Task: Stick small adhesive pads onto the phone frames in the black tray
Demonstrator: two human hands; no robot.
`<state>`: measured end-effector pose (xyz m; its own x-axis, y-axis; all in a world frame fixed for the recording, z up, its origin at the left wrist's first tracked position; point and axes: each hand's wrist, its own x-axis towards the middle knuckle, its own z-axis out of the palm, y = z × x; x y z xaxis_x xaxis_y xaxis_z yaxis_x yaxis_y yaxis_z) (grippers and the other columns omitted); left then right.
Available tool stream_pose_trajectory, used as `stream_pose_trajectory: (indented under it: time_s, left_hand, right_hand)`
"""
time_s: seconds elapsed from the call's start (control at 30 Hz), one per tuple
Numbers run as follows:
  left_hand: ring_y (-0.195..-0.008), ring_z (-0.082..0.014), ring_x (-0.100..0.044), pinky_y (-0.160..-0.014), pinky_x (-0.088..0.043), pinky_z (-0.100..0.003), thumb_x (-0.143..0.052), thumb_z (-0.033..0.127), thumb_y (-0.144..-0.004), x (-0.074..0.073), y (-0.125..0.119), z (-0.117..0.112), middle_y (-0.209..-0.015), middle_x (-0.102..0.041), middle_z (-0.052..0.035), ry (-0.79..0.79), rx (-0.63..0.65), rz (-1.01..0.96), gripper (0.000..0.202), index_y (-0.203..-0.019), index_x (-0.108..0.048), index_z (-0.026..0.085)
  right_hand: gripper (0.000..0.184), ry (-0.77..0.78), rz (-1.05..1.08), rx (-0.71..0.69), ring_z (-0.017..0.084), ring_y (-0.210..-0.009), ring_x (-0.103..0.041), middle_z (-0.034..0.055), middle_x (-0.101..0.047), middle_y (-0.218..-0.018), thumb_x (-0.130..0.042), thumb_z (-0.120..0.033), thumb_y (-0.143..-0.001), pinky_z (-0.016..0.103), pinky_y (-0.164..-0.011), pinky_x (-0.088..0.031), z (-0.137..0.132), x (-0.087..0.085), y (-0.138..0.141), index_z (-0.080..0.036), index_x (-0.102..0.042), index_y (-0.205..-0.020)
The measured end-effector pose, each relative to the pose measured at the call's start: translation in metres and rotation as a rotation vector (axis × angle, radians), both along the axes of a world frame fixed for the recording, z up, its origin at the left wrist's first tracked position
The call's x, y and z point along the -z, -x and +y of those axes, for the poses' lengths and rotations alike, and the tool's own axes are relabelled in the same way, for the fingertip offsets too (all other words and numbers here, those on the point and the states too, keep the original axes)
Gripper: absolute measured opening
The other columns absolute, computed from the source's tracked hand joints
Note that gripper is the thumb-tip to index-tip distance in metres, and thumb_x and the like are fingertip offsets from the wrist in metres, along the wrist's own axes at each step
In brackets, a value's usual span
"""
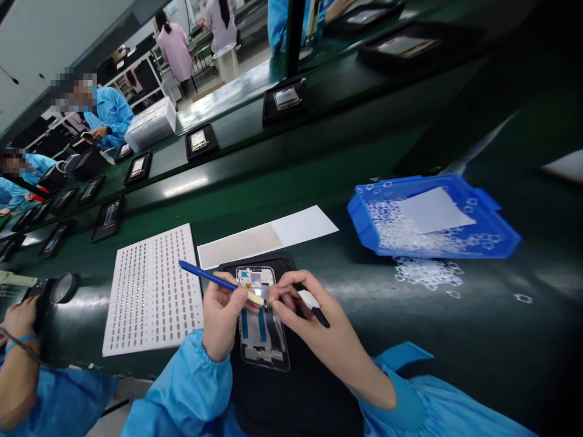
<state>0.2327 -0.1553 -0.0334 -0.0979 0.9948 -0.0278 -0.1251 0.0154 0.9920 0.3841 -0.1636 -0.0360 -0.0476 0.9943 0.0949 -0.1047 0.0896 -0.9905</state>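
My left hand [224,315] is closed around a slim blue stick-shaped tool [203,273] with a cream-coloured tip, which points down to the right. Under both hands lies an opened phone frame [264,349] with blue strips and metal parts, in a black tray [300,388]. My right hand [319,321] has its thumb and fingers pinched together over the upper part of the frame, close to the tool's tip. Tucked in that hand is a black-and-white pen-like tool [310,300]. Whether the fingertips also grip a small part cannot be made out.
A white sheet with rows of small pieces [152,291] lies left, a partly covered white strip [300,227] ahead. A blue bin [496,240] of small clear rings stands right, some spilled before it. Phone trays [200,142] line the bench beyond. A co-worker's hand [20,318] is far left.
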Motion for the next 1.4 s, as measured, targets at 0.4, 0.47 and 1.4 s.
stream_pose_trajectory:
  time_s: [0.4, 0.47, 1.4]
  left_hand:
    - [-0.070, -0.0153, -0.068, -0.068, -0.055, -0.028, -0.073, 0.024, -0.079, 0.009, 0.005, -0.008, -0.074, -0.067, -0.0009, -0.490, -0.053, 0.421, 0.015, -0.082, -0.059, 0.021]
    - [-0.071, -0.0152, -0.068, -0.068, -0.055, -0.027, -0.073, 0.024, -0.079, 0.010, 0.005, -0.008, -0.076, -0.068, -0.0014, -0.507, -0.038, 0.428, 0.015, -0.082, -0.059, 0.020]
    - [-0.068, -0.0150, -0.071, -0.064, -0.061, -0.025, -0.071, 0.039, -0.080, -0.003, 0.013, -0.006, -0.079, -0.072, -0.0024, -0.045, -0.003, 0.034, 0.030, -0.087, -0.052, 0.018]
  right_hand:
    - [0.024, 0.029, -0.067, 0.013, 0.017, -0.068, -0.059, 0.0026, -0.063, -0.081, -0.063, -0.038, -0.084, 0.028, -0.066, -0.052, -0.003, 0.005, 0.001, -0.021, -0.052, -0.097]
    - [0.022, 0.024, -0.058, 0.019, 0.017, -0.068, -0.059, 0.0015, -0.062, -0.079, -0.062, -0.037, -0.084, 0.027, -0.065, -0.052, -0.003, 0.005, 0.002, -0.022, -0.052, -0.096]
    - [0.012, -0.045, -1.039, 0.646, 0.028, -0.078, -0.056, 0.0076, -0.058, -0.072, -0.057, -0.024, -0.077, 0.036, -0.067, -0.037, 0.071, -0.008, -0.142, -0.019, -0.059, -0.088]
